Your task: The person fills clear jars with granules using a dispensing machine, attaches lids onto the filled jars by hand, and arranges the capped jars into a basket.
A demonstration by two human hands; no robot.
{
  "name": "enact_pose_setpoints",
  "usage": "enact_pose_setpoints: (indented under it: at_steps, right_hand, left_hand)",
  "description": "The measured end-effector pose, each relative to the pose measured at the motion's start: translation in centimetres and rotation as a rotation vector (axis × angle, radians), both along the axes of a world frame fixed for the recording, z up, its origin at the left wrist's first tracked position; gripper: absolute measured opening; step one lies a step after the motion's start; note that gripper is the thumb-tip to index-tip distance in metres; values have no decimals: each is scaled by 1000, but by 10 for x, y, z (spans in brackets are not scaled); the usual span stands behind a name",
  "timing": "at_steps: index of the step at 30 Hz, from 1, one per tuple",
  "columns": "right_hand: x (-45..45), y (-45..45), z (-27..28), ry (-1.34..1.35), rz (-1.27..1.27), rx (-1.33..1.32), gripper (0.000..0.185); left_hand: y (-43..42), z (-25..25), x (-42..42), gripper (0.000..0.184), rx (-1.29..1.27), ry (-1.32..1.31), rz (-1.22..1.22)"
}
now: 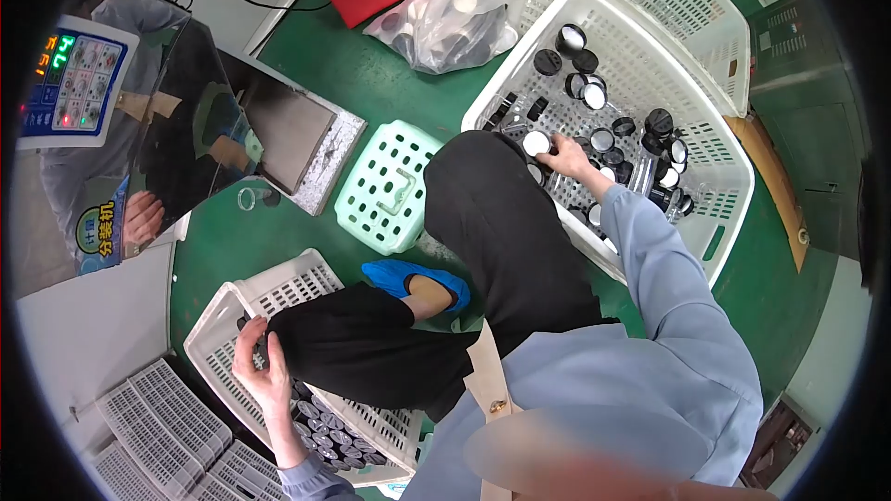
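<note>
Basket [603,23]: one, right side; jars [602,140] inside overlap, preventing a count. Crate [215,327]: one, lower left—open floor [218,255] separates it from one stool [379,160]. Right hand [568,160]: narrow, fingers at one white-topped jar [536,143] near the basket's left edge. Left hand [263,373]: curved at the crate—grip cannot be determined.

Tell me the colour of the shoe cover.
The shoe cover is bright blue; it shows best in the head view.

From head height, one wide view is aimed steeply downward; the lap [506,232], left hand [264,373] and right hand [568,160] are seen close, the green floor [380,83] beyond.
</note>
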State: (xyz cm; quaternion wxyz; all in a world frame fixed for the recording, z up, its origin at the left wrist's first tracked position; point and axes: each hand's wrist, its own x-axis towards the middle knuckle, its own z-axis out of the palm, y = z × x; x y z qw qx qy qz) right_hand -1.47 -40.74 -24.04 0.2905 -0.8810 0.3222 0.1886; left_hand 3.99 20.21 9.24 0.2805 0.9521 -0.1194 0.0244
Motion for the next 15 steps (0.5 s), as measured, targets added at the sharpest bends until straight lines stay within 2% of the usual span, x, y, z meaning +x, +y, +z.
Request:
enact_pose_setpoints:
  at_steps: [1, 4, 5, 6, 8, 11, 14, 15]
  right_hand:
    - [-4, 8, 4, 25, 95, -137, 88]
    - [-16, 12, 9, 192, 263, -243, 94]
    - [-18, 5, 7, 311, 289, -152, 98]
    - [-23, -2, -6, 396, 285, -112, 94]
    - [-40, -6, -10, 240, 414, -254, 84]
    - [-43, -4, 10, 303, 572, -280, 73]
    - [-48, -10, 22, 373, 833, -373, 67]
    - [-50, -5, 31, 349, 909, -468, 54]
  left_hand:
    - [-8, 1, 3, 17, -10, 8, -20]
    - [-24, 3, 8, 18, -34, 26, -71]
    - [-25, 1, 8, 18, -45, 30, -85]
    - [-25, -1, 9, 18, -57, 33, -98]
    - [-23, -3, 6, 18, -56, 41, -88]
    - [-20, -10, 0, 17, -83, 70, -45]
    - [-25, -13, -1, 17, -86, 74, -53]
    - [-29, -14, -1, 16, -88, 56, -61]
